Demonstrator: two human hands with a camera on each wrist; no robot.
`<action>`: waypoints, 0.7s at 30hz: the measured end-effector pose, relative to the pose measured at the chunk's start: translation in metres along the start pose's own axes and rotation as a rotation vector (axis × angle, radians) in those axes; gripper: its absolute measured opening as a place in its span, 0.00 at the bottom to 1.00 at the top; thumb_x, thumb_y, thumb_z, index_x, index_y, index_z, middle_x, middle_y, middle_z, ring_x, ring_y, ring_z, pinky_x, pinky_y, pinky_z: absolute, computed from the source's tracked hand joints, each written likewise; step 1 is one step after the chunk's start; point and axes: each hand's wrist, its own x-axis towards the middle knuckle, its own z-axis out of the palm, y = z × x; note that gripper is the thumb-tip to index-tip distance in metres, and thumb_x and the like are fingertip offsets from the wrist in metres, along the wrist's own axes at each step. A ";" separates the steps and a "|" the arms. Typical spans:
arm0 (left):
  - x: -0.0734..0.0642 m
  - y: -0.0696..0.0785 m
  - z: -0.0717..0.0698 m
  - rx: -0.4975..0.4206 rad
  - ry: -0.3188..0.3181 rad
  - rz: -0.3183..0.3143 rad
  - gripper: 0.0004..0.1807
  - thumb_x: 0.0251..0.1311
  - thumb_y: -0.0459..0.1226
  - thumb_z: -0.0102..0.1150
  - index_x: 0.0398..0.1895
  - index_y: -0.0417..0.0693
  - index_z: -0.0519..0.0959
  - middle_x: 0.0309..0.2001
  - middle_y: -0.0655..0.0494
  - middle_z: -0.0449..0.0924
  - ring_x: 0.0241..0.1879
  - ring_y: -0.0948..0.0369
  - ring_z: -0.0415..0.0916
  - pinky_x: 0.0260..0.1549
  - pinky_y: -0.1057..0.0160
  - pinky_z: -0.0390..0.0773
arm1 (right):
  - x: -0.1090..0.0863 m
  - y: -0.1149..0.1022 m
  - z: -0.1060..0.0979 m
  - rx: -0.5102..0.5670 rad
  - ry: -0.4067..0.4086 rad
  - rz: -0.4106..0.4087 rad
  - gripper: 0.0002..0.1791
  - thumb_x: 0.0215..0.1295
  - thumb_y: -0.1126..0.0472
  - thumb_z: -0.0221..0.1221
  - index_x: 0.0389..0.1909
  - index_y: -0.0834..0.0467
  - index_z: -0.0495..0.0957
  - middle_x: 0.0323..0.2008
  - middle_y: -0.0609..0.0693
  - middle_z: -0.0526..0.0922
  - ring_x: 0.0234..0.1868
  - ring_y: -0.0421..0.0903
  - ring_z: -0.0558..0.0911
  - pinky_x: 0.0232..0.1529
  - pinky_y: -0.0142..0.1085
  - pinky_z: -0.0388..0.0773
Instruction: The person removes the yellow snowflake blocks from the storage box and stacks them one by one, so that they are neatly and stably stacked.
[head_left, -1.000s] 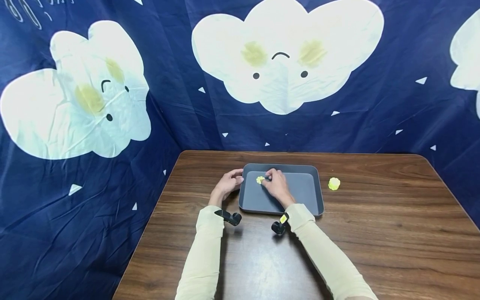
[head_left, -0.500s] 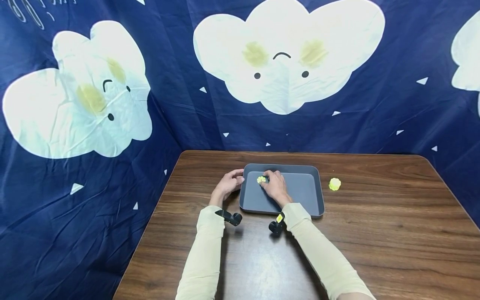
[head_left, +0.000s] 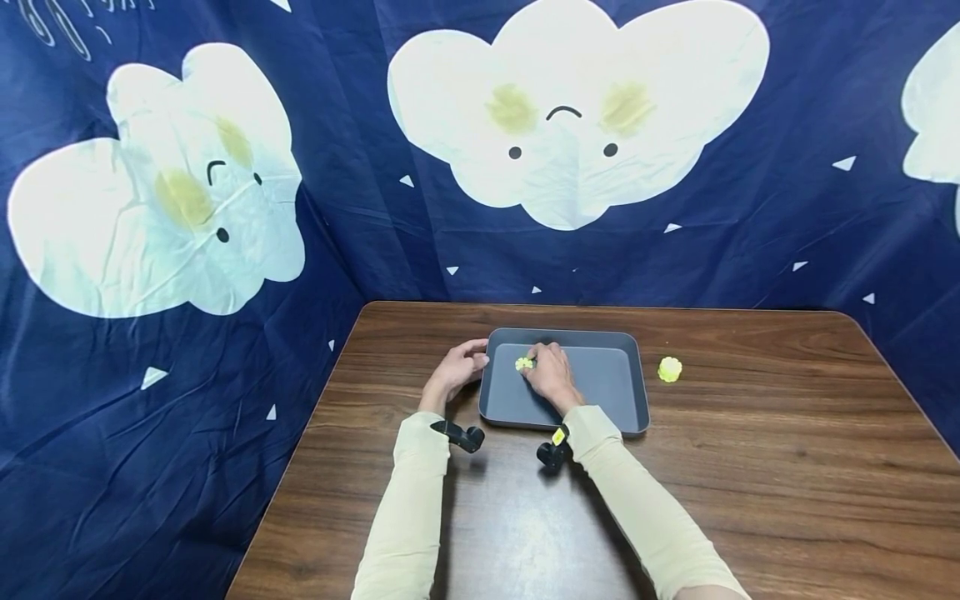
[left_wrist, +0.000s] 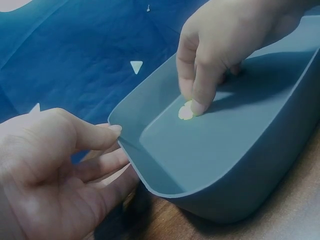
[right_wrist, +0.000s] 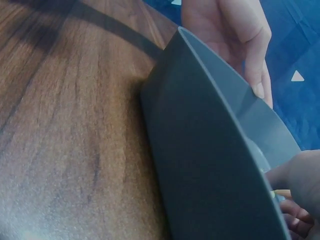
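A grey rectangular baking tray (head_left: 603, 375) lies on the wooden table. My left hand (head_left: 455, 371) holds its left end; in the left wrist view the thumb sits on the rim and the fingers are behind the wall. Over the tray's inside, my right hand (head_left: 551, 375) pinches a small pale-yellow flower-shaped piece (left_wrist: 185, 111) between thumb and forefinger, down at the tray's floor near the left end. Part of that piece is hidden by the fingertips. In the right wrist view the tray wall (right_wrist: 200, 130) covers most of the right hand's work.
A second yellow piece with a scalloped edge (head_left: 670, 369) stands on the table (head_left: 787, 433), right of the tray. Behind and to the left hangs a blue cloth (head_left: 337, 167) with white clouds. Each wrist wears a black camera.
My right hand has shifted slightly left in the tray, and the yellow flower-shaped piece has moved a little toward me with it. The left hand and the tray look unmoved.
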 end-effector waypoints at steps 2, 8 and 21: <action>0.000 0.000 0.000 0.003 0.001 -0.001 0.25 0.67 0.28 0.49 0.67 0.46 0.66 0.51 0.43 0.74 0.50 0.57 0.71 0.61 0.54 0.73 | -0.001 0.000 -0.001 0.007 -0.008 0.010 0.16 0.57 0.56 0.66 0.41 0.60 0.78 0.45 0.58 0.76 0.51 0.55 0.72 0.56 0.46 0.70; 0.001 -0.001 0.000 0.002 0.002 -0.003 0.25 0.67 0.28 0.48 0.68 0.45 0.66 0.54 0.42 0.72 0.54 0.54 0.72 0.60 0.54 0.74 | -0.003 0.002 -0.003 0.071 -0.012 0.050 0.17 0.55 0.55 0.68 0.38 0.60 0.76 0.43 0.57 0.75 0.49 0.56 0.72 0.54 0.45 0.71; -0.002 0.002 0.000 0.008 0.004 -0.002 0.25 0.67 0.28 0.48 0.68 0.45 0.66 0.55 0.40 0.73 0.54 0.54 0.71 0.61 0.54 0.73 | -0.009 0.010 -0.011 0.262 0.019 0.058 0.09 0.60 0.56 0.64 0.28 0.59 0.82 0.36 0.55 0.82 0.43 0.51 0.77 0.50 0.43 0.75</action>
